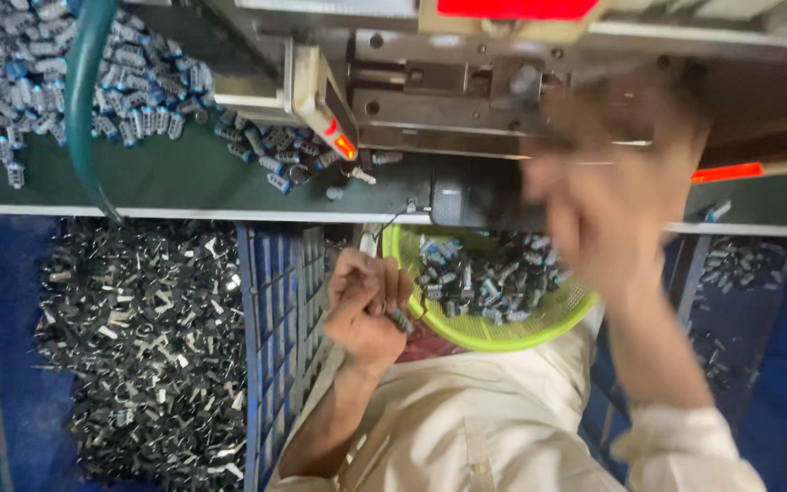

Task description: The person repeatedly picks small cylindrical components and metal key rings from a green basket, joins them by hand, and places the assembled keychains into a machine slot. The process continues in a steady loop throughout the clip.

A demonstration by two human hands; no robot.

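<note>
My left hand [368, 305] is curled shut around several small blue-grey cylindrical parts, resting against the rim of a lime-green plastic basket [494, 335] on my lap. The basket holds many of the same small cylinders [480, 278]. My right hand [608, 196] is raised above the basket, close under the metal machine [466, 87], and is heavily blurred by motion; what its fingers hold cannot be made out.
A dark green workbench [175, 173] carries a heap of blue-grey cylinders [38, 68] and a teal hose [84, 100]. A blue crate [270, 310] at left holds black-and-silver parts [143, 337]. More parts lie at lower right [740, 269]. Red and green machine lights glow.
</note>
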